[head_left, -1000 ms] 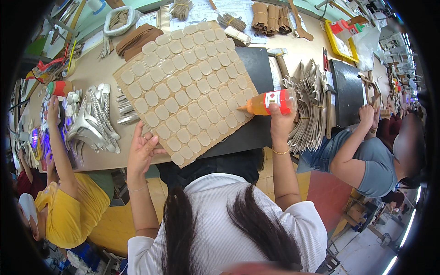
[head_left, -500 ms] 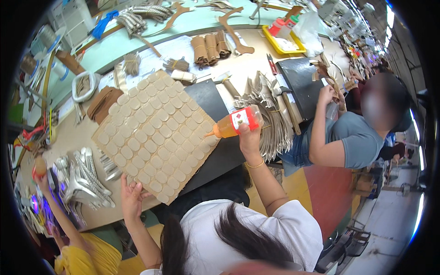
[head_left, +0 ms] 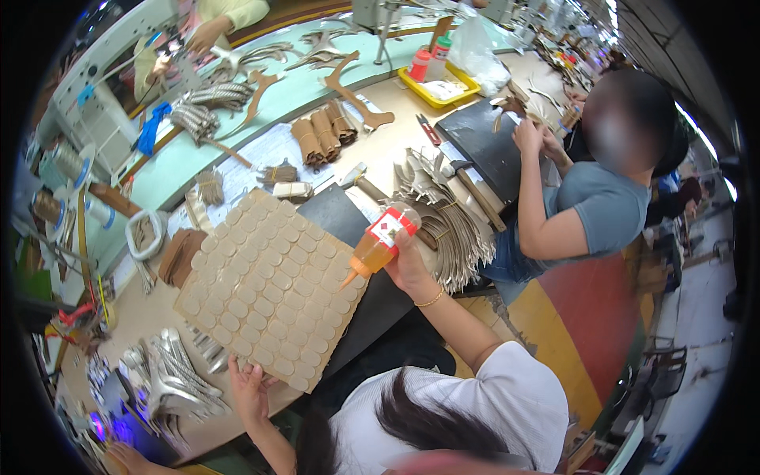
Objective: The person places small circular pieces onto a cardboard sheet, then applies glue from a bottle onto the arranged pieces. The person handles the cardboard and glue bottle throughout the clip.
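Observation:
My right hand (head_left: 409, 265) is wrapped round a clear squeeze bottle (head_left: 386, 235) of amber liquid, perhaps glue, with a red-and-white label. It is tilted, its orange nozzle pointing down-left over the right part of a tan sheet (head_left: 273, 285). Rows of rounded oval pads cover this sheet, which lies partly on a black board (head_left: 372, 313). At the sheet's lower left edge is my left hand (head_left: 250, 388), fingers apart, the thumb close to the edge; whether it touches is unclear.
Bundled grey strips (head_left: 451, 229) lie right of the sheet, brown rolled bundles (head_left: 323, 134) beyond it. A yellow tray (head_left: 439, 93) holds bottles. Silvery straps (head_left: 170, 380) lie at left. A person in a blue-grey shirt (head_left: 594, 202) works at right; another's hands show across the table.
The view has shifted, so the sheet appears lower. The bottle's nozzle has turned more steeply downward and stands a little farther in from the sheet's right edge.

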Demonstrator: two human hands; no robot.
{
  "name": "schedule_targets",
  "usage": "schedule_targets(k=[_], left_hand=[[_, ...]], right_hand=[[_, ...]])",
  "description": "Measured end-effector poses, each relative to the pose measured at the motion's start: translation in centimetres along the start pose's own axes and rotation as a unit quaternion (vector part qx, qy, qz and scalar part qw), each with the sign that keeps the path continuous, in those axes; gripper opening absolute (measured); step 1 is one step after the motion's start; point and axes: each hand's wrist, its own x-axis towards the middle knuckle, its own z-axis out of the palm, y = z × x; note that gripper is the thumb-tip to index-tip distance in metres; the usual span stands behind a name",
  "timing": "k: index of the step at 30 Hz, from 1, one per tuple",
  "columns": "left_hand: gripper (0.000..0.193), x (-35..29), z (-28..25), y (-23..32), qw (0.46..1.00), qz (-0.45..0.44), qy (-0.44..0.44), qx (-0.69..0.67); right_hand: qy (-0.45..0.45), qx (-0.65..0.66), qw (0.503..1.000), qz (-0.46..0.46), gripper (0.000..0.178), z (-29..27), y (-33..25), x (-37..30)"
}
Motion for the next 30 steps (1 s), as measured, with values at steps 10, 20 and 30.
schedule_targets(k=[10, 20, 30], left_hand=[[0.065, 0.9, -0.7, 0.8, 0.999, 0.005, -0.02, 0.031], [0.059, 0.9, -0.9, 0.5, 0.999, 0.009, -0.032, 0.03], [0.053, 0.5, -0.2, 0.5, 0.999, 0.019, -0.024, 0.026]], right_hand=[[-0.009, -0.004, 1.0, 0.001, 0.073, 0.2, 0.7, 0.7], [0.001, 0.01, 1.0, 0.019, 0.074, 1.0, 0.5, 0.4], [0.024, -0.162, 0.978, -0.132, 0.048, 1.2, 0.1, 0.8]])
